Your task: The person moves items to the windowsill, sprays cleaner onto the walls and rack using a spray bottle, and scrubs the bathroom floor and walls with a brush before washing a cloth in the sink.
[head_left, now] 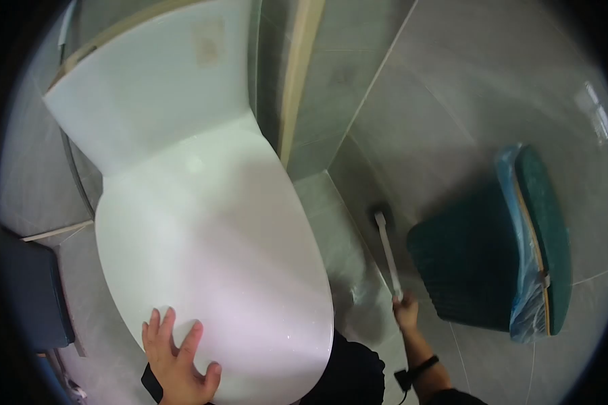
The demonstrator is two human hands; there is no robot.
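At the far left, I see a dark box (37, 290) with smooth sides and round corners. Next to it, a thin, bendy hose (74, 165) hangs down by the grey tiles. My left hand (181, 361) lies on the white toilet lid (216, 270), fingers and thumb spread wide. The lid is hard and shiny, round at the front like a big egg, with tiny drops on it. Behind it is the white tank (162, 91), flat and smooth, with a brown smudge (209, 42). To the right of the lid's front is soft black cloth (350, 374).

Then comes the brush (388, 253), to the right of the toilet, by the grey tiles. Its stick is white, straight and thin, and its end is dark and blurry. My right hand (406, 312) is wrapped round the bottom of the stick. A black strap (422, 369) goes round my wrist. On the far right is a green bin (466, 263) with ridges, a crinkly, see-through blue bag (522, 307) and a curved green lid (547, 223).
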